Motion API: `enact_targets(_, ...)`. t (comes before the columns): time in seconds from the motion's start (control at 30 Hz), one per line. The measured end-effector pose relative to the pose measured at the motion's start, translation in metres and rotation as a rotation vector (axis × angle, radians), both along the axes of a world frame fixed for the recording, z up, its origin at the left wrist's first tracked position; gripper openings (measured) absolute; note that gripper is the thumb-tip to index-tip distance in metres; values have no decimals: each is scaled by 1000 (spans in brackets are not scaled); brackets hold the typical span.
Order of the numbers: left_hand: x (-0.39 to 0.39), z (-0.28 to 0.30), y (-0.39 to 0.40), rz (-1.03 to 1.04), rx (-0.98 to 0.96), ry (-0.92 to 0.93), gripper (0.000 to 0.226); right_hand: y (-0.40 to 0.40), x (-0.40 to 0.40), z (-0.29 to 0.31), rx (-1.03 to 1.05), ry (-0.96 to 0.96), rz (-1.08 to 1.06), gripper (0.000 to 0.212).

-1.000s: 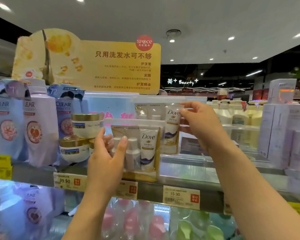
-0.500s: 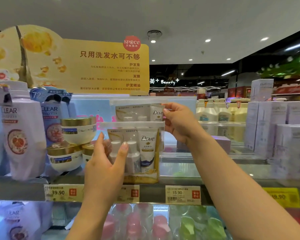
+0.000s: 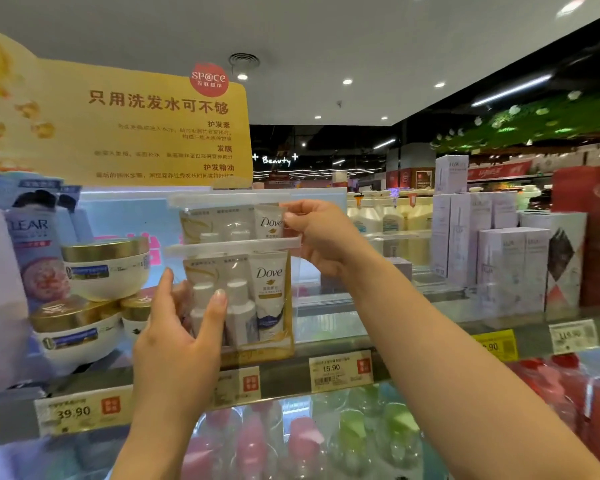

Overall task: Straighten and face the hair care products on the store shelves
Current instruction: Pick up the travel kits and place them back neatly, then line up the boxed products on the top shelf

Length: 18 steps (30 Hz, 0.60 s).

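Head view, left hand: your left hand (image 3: 179, 344) is gripping the front Dove travel kit (image 3: 238, 303) at centre frame, thumb lying across its clear face, fingers curling behind its left edge.
Head view, right hand: your right hand (image 3: 321, 237) is pinching the right edge of the rear Dove travel kit (image 3: 232, 221), fingertips closing on the clear pouch just above centre.
Kits: both are standing upright on the shelf (image 3: 329, 329), labels facing you, the rear one showing above the front one.
Left of frame: gold-lidded jars (image 3: 106, 268) are sitting stacked just beside the front kit, with Clear bottles (image 3: 37, 247) behind them.
Shelf edge: a price tag (image 3: 340, 370) reading 15.90 is hanging below your right forearm.
Upper left: a yellow sign (image 3: 136, 126) is standing above the products.
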<state>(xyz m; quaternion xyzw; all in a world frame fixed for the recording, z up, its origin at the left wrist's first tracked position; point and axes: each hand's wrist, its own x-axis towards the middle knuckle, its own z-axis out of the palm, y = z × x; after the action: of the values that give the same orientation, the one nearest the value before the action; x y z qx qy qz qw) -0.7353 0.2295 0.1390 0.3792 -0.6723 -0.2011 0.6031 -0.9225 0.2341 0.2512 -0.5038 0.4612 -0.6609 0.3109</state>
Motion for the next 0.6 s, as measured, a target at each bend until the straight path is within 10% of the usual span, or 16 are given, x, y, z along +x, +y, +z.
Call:
enact_targets(0.2, 2, -5, 0, 21, -7, 14, 83, 26, -32, 3, -38, 252, -138, 15)
enact_targets(0.33, -3, -14, 8, 125, -63, 82, 73, 51, -74, -7, 39, 892, -565, 21)
enact_targets(0.6, -42, -22, 33, -52, -754, -7, 29, 64, -101, -45, 348, 1280, -607, 37)
